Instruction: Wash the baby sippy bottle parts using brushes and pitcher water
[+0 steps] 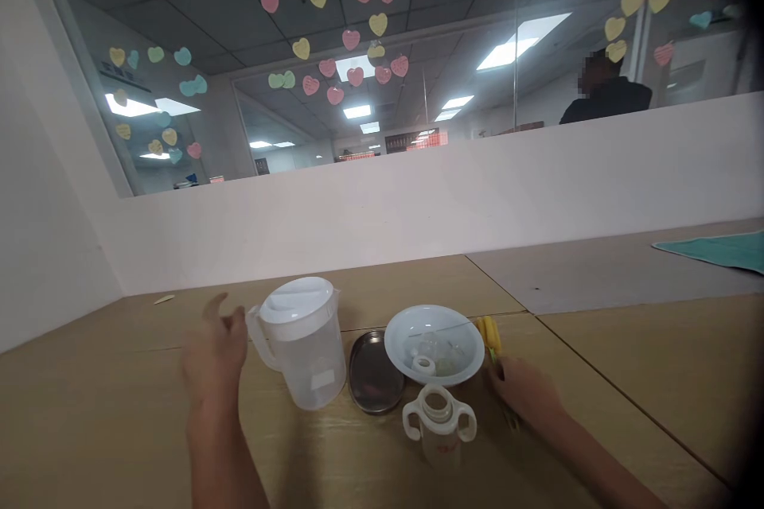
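- Left hand (215,356): fingers curled but apart, clasping nothing, just beside the handle of the lidded translucent pitcher (311,358) to its right.
- Right hand (528,391): fingers bent at the green neck of a yellow sponge brush (491,332); blur hides whether they grip it.
- Between the hands: an oval metal tray (376,375), right of the pitcher.
- Just left of the right hand: a pale bowl (399,348) holding a white ring (423,367), and a two-handled bottle (442,445), open-topped.
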Demonstrator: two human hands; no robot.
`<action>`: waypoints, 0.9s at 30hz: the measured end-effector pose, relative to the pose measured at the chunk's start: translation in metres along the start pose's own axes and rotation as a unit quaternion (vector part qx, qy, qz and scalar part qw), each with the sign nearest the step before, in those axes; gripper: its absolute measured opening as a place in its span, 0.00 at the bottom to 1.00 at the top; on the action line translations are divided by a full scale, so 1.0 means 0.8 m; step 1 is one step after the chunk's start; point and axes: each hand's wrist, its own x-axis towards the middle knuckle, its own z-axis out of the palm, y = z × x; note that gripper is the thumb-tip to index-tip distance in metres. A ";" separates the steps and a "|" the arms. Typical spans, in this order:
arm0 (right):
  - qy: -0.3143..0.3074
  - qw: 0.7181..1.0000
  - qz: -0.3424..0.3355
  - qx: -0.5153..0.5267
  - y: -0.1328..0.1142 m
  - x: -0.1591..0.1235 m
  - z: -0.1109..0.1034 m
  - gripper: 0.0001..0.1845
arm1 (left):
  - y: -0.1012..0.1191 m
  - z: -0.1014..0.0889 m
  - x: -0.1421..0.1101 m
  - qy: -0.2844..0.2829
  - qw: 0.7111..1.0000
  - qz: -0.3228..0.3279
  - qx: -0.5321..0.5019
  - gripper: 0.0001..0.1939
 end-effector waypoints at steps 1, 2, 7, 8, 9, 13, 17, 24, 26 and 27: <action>-0.007 1.000 -0.001 -0.012 -0.001 0.000 0.002 0.16 | 0.021 -0.014 -0.012 0.048 0.998 0.032 -0.022 0.20; -0.012 1.000 -0.003 -0.022 -0.001 -0.001 0.004 0.16 | 0.044 -0.022 -0.025 0.082 0.990 0.075 -0.083 0.18; -0.016 1.000 -0.010 -0.024 -0.006 -0.002 0.014 0.13 | 0.135 0.034 -0.101 -0.114 0.895 0.261 -0.344 0.15; -0.012 1.000 -0.011 -0.019 -0.007 -0.002 0.016 0.13 | 0.142 0.061 -0.113 -0.186 0.880 0.291 -0.325 0.14; -0.008 1.000 -0.012 -0.015 -0.008 -0.001 0.018 0.13 | 0.144 0.091 -0.125 -0.248 0.867 0.319 -0.291 0.14; -0.006 1.000 -0.015 -0.002 -0.009 0.002 0.023 0.13 | 0.128 0.193 -0.161 -0.441 0.765 0.450 -0.135 0.16; -0.013 1.000 -0.012 0.008 -0.011 0.005 0.025 0.14 | 0.115 0.236 -0.185 -0.480 0.721 0.494 -0.071 0.23; 0.045 0.998 -0.028 0.032 -0.008 0.005 0.034 0.12 | 0.109 0.245 -0.199 -0.505 0.696 0.509 -0.036 0.24; 0.056 0.996 -0.033 0.057 -0.004 0.007 0.035 0.11 | 0.107 0.249 -0.200 -0.508 0.698 0.504 -0.029 0.23; 0.058 0.996 -0.033 0.067 -0.002 0.009 0.035 0.10 | 0.106 0.250 -0.201 -0.505 0.703 0.500 -0.033 0.23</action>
